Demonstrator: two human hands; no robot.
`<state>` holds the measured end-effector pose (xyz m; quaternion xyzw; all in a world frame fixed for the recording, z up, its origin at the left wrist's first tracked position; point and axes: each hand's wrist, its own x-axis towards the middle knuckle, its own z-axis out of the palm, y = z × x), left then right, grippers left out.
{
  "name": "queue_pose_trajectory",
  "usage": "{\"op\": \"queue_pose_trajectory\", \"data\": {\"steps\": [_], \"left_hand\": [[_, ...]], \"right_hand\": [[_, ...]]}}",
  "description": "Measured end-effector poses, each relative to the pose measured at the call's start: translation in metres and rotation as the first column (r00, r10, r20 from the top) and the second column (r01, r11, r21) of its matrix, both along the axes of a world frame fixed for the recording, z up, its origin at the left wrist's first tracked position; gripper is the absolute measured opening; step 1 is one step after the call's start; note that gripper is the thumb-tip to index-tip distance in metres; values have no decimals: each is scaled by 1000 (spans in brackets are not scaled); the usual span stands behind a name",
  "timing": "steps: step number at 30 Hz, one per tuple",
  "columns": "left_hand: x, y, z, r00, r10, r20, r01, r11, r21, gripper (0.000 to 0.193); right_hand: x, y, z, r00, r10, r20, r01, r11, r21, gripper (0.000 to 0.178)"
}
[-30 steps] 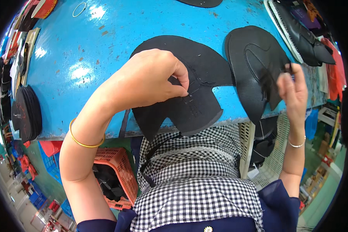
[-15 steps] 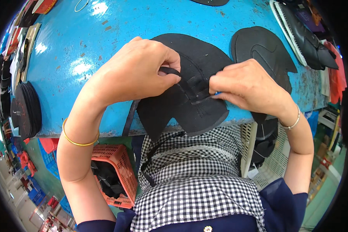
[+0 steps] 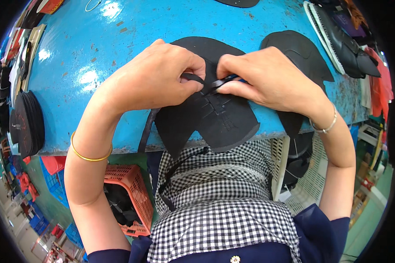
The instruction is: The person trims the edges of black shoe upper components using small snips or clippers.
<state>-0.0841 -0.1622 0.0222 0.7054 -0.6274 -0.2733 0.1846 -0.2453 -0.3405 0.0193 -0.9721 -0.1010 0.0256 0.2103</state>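
A black shoe upper piece [image 3: 230, 125] lies flat at the table's near edge, with stitched lines and narrow slots in its middle. My left hand [image 3: 158, 76] is closed over its left side, pinching a black strip [image 3: 192, 77] between thumb and fingers. What looks like the strip's tail [image 3: 148, 131] hangs past the table edge below. Close to the left fingertips, my right hand [image 3: 267, 79] is closed on small snips [image 3: 221, 83] with a blue part. The snips' dark tips are at the strip, above the slots; the handles are mostly hidden in my palm.
Another stack of black upper pieces [image 3: 289, 44] lies to the right. A black shoe [image 3: 338, 39] with a white-edged sole stands beyond it. Stacked black pieces [image 3: 28, 125] sit at the left edge of the blue table [image 3: 83, 65]. Below are an orange basket [image 3: 140, 193] and a pale crate [image 3: 309, 175].
My right hand has moved up and left with the snips, from the slots to the strip beside my left fingers. The left hand keeps its pinch almost unmoved.
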Motion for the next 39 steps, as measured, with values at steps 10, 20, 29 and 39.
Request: {"op": "queue_pose_trajectory", "data": {"steps": [10,20,29,39], "left_hand": [[4,12,-6,990,63,-128,-66,998,-18,13],[7,24,3,858,271,-437,-368,917,-154,14],[-117,26,87,628,126,-768,-278,958,-70,11],[-266,-67,69,450,-593,-668,166,790,-590,17]], "right_hand": [[-45,36,18,985,42,170,-43,999,6,24],[-40,95,-15,958,-8,288,130,904,-407,25],[-51,-6,40,662,-749,40,395,394,830,33],[-172,-53,0,745,-434,507,538,840,-70,40]]}}
